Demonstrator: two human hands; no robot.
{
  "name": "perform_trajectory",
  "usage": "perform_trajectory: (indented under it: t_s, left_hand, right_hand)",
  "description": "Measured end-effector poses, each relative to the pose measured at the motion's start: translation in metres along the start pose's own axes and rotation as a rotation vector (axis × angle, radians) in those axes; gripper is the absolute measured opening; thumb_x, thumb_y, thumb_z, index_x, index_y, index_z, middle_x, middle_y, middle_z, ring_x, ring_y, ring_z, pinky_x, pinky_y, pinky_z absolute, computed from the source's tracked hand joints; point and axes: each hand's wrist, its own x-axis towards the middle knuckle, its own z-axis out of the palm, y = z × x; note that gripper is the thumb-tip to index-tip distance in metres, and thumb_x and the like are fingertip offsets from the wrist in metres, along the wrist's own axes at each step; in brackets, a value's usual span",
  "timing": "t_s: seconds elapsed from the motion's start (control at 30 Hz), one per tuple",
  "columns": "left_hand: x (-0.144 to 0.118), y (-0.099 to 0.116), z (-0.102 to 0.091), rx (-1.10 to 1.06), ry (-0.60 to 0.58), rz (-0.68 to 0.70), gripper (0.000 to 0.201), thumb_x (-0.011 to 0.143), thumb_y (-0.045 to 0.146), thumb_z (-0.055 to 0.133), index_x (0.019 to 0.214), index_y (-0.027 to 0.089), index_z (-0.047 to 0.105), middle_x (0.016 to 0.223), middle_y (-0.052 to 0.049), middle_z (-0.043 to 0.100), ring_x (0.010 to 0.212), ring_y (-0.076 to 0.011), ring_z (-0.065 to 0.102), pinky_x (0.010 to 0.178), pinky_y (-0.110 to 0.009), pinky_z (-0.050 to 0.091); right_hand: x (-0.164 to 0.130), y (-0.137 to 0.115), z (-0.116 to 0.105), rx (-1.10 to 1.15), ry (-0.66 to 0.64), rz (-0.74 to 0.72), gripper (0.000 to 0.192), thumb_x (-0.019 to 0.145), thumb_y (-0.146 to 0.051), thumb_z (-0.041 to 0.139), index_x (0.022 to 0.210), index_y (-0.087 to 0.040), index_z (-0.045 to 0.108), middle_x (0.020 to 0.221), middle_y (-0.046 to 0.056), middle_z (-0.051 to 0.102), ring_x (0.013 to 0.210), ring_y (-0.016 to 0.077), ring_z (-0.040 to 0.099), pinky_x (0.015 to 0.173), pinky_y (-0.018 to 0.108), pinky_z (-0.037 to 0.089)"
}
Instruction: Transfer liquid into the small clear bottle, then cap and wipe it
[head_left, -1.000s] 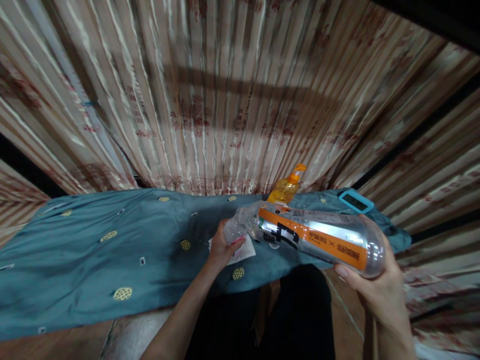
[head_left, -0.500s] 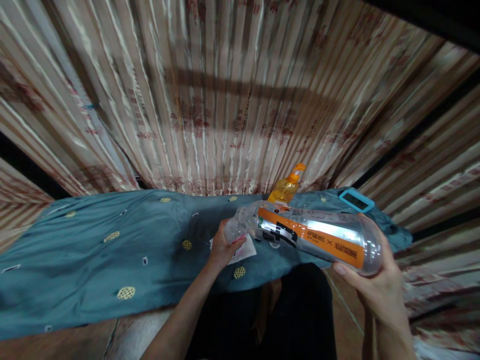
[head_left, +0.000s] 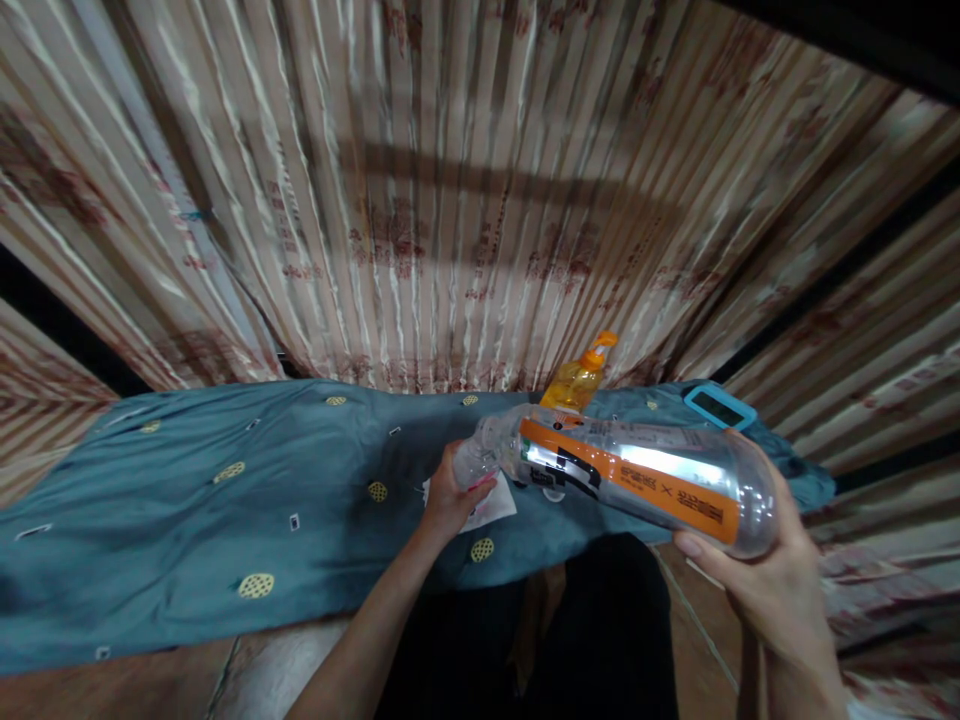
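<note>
A clear plastic bottle (head_left: 637, 478) with an orange and black label lies almost on its side in the air, above the near edge of the surface (head_left: 187, 500), its base to the right and near, its neck to the left and slightly farther off. The right hand (head_left: 772, 580) cups the base from below, thumb laid along the near side and fingers curled round the far side, so it is closed on the bottle. The left hand (head_left: 450, 495) wraps round the neck end, fingers closed over the mouth; whether a cap sits there cannot be told, since the fingers hide it. The bottle looks clear inside, with glare on its upper side.

Just under the left hand a small white paper (head_left: 491, 505) lies flat on the teal cloth (head_left: 225, 470) that covers the surface; the hand hides part of it. The cloth carries scattered yellow round motifs and small white marks. Behind the bottle, farther away, a yellow bottle with an orange pump top (head_left: 581, 375) stands upright on the cloth, partly hidden by the held bottle. To the far right a flat device with a light blue frame (head_left: 716, 405) lies on the cloth, near the right hand's fingers. A striped curtain (head_left: 450, 200) hangs behind the surface and fills the far side.
</note>
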Motion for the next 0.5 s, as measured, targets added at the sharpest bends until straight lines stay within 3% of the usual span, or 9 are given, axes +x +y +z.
perform_trajectory:
  t_s: [0.33,0.5]
  left_hand:
    - [0.0001,-0.0020,0.0002,0.003,0.002,0.012,0.053,0.066,0.034,0.075,0.112,0.019,0.052,0.100,-0.004,0.067,0.093,-0.0230,0.066,0.085,-0.037,0.052]
    - [0.0004,-0.0041,0.0007,0.011,0.005,0.019,0.054,0.066,0.035,0.076,0.112,0.020,0.052,0.101,-0.004,0.068,0.094,-0.0234,0.066,0.087,-0.039,0.053]
  right_hand:
    - [-0.0030,0.0032,-0.0015,-0.100,0.009,-0.022,0.094,0.066,-0.050,0.082,0.146,-0.017,0.044,0.142,0.010,0.053,0.126,0.0299,0.054,0.104,0.038,0.046]
    - [-0.0026,0.0045,-0.0022,-0.064,0.000,-0.023,0.094,0.066,-0.047,0.083,0.146,-0.019,0.044,0.144,0.009,0.051,0.129,0.0278,0.052,0.109,0.036,0.041]
